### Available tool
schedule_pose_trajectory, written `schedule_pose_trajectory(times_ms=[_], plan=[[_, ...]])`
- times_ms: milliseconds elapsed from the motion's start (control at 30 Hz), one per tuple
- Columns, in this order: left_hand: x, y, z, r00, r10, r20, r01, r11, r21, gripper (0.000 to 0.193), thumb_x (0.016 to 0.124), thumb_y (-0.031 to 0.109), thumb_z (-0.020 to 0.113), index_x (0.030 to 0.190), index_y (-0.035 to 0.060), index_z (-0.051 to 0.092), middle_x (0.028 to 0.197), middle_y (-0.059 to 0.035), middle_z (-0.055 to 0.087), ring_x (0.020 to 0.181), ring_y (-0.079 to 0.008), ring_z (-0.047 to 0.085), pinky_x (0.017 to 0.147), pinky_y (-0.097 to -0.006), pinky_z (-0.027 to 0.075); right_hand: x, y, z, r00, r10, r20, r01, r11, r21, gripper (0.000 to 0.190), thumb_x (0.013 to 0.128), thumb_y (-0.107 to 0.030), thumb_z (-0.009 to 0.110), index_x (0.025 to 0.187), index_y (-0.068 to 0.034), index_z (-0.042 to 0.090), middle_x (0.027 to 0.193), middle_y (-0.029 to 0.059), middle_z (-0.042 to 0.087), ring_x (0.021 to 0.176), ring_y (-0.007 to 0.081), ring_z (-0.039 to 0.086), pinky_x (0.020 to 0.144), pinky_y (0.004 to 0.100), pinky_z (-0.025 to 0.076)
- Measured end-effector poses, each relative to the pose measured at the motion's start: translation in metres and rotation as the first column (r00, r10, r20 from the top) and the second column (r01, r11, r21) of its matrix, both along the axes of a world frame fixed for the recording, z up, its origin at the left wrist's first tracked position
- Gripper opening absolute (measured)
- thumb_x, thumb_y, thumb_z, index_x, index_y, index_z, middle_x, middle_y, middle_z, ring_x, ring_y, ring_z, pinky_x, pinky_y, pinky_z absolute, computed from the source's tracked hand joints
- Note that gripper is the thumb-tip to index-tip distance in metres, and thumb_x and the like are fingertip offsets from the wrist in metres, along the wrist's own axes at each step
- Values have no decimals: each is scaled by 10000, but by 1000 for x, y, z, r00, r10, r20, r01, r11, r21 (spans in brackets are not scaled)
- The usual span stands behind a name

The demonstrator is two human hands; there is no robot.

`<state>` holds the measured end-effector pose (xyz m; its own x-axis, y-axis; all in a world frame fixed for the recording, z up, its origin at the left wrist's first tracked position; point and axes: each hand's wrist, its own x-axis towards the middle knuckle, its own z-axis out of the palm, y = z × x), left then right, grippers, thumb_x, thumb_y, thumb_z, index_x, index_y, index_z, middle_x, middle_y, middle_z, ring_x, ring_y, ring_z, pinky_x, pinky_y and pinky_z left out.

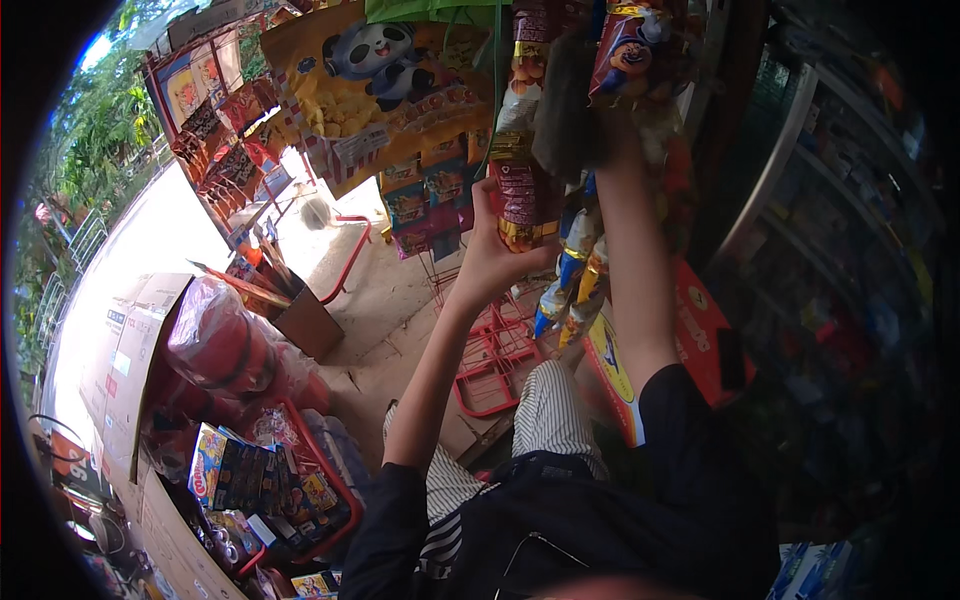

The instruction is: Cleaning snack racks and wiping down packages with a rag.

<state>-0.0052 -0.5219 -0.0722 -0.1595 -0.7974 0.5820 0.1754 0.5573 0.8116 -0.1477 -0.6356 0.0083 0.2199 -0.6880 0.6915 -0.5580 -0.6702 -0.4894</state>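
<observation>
My left hand (504,244) grips the lower end of a hanging strip of dark red and gold snack packets (519,169). A dark grey cloth (561,112) hangs beside the strip at my right hand (611,131), which is blurred and shadowed; how its fingers close is hard to tell. To its upper right hangs a red snack packet with a cartoon figure (631,56). Strips of blue and yellow packets (574,289) dangle between my forearms. A large orange snack bag with a panda picture (390,90) hangs to the left.
Below are a red wire rack (491,360) and a red card box (709,337). On the left stand a small cardboard box (311,322), plastic-wrapped red bundles (221,337), a red basket of boxed goods (349,510) and a tall carton (120,367). Stocked shelves (847,195) line the right.
</observation>
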Motion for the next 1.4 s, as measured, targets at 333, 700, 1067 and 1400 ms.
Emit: schedule_pose_trajectory(times_ms=[333,700,1067,1400], plan=[[-14,-6,-8,955,248,165,-231,966,-114,701,647,57,681,1184,21,232,992,-119,533,904,-156,561,753,-283,475,25,82,6,857,-487,-166,355,793,-495,372,708,-236,625,1020,-48,549,990,193,536,970,335,499,838,391,383],[-28,2,9,948,284,144,-265,955,-135,738,637,128,673,1234,105,240,995,-114,566,896,-183,577,783,-308,450,29,-47,81,991,-98,95,133,524,-841,400,779,-257,512,1150,-113,470,1095,158,480,1006,323,468,803,398,405],[-24,-5,7,940,317,127,-298,943,-150,757,620,106,632,1245,111,204,935,-142,573,832,-284,600,723,-343,462,21,-49,93,961,-259,-98,80,598,-797,356,804,-192,496,1136,-67,464,1083,157,482,1004,327,457,860,383,370],[-9,-9,-3,981,141,135,-148,988,43,748,622,159,734,1188,-22,280,1020,-128,533,934,-172,533,805,-291,426,48,28,-26,963,-247,109,263,769,-583,461,761,-226,576,1167,-54,441,1130,158,460,1029,331,452,879,379,366]])
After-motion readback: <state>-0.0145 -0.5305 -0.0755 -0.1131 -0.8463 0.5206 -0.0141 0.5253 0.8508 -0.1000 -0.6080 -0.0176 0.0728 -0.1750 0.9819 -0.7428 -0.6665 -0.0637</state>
